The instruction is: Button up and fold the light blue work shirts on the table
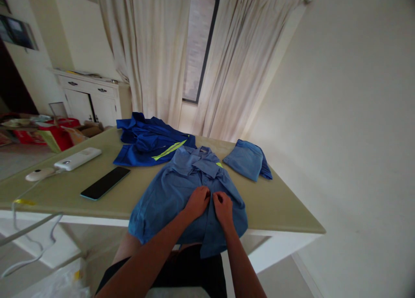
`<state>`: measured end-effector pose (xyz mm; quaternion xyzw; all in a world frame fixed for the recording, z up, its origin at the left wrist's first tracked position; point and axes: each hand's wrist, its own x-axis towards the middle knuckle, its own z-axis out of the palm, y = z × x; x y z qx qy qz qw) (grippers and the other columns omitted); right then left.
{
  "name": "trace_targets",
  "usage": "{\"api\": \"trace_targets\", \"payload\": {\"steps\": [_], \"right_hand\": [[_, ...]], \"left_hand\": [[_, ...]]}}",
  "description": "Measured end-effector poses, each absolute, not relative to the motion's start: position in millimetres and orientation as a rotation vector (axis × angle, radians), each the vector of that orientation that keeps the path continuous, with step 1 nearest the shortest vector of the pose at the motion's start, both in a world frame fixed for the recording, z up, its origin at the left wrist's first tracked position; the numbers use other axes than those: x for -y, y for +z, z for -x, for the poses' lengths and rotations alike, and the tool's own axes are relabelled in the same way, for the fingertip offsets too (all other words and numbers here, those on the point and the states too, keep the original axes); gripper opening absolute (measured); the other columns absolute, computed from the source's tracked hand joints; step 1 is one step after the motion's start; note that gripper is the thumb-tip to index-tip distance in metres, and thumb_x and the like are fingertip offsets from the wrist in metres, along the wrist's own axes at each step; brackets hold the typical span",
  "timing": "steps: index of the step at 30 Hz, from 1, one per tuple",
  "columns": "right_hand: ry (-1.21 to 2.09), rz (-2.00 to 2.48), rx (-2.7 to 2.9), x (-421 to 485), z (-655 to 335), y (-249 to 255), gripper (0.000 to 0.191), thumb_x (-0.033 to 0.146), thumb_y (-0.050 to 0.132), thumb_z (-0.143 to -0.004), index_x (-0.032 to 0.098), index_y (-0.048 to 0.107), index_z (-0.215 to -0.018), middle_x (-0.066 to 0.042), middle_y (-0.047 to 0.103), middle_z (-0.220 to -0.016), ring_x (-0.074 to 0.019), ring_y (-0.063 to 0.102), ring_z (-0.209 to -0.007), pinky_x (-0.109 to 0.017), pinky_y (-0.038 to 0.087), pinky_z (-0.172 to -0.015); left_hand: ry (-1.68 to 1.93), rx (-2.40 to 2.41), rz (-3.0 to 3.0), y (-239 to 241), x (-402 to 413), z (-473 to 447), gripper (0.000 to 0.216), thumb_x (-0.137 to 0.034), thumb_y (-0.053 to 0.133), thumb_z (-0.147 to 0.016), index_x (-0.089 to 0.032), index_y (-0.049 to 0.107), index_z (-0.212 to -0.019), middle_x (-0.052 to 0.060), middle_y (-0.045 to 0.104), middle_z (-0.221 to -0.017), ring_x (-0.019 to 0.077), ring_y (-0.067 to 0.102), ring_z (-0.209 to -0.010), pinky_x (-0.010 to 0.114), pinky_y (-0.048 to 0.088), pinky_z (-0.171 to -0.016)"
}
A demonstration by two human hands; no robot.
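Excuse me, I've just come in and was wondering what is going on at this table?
A person has a blue shirt laid out on the table, its lower end hanging over the near edge. The left hand and right hand are close together at its front, fingers curled; whether they grip the cloth is hard to tell. A darker garment lies loosely beyond, folded clothes sit to the right, and a phone lies to the left.

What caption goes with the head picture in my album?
Left hand and right hand touching the front of a blue shirt on a table.
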<state>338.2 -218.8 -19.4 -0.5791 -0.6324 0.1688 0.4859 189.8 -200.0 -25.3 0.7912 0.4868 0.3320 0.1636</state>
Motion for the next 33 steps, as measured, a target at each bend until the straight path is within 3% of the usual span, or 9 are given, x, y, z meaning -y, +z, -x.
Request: {"api": "trace_targets", "payload": {"steps": [19,33], "right_hand": [[0.421,1.429,1.508,218.4,-340.1,-23.9,0.025,0.039,0.058,-0.089,0.019,0.074,-0.087,-0.009,0.076,-0.086,-0.0237,0.070,-0.079,-0.033,0.053,-0.076],[0.402,1.409,1.590,220.7,-338.3,-22.8,0.022,0.034,0.058,-0.084,0.020,0.074,-0.088,-0.007,0.075,-0.083,-0.0229,0.068,-0.074,-0.033,0.051,-0.073]], "left_hand": [[1.046,-1.263,-2.162,-25.9,198.4,-187.8,0.017,-0.010,0.042,-0.094,-0.022,0.054,-0.091,0.008,0.063,-0.103,0.0232,0.058,-0.100,0.037,0.047,-0.094],[1.069,-1.168,-1.987,-25.9,194.8,-180.8,0.013,-0.013,0.048,-0.091,-0.023,0.056,-0.087,0.004,0.071,-0.089,0.0207,0.066,-0.086,0.032,0.049,-0.082]]}}
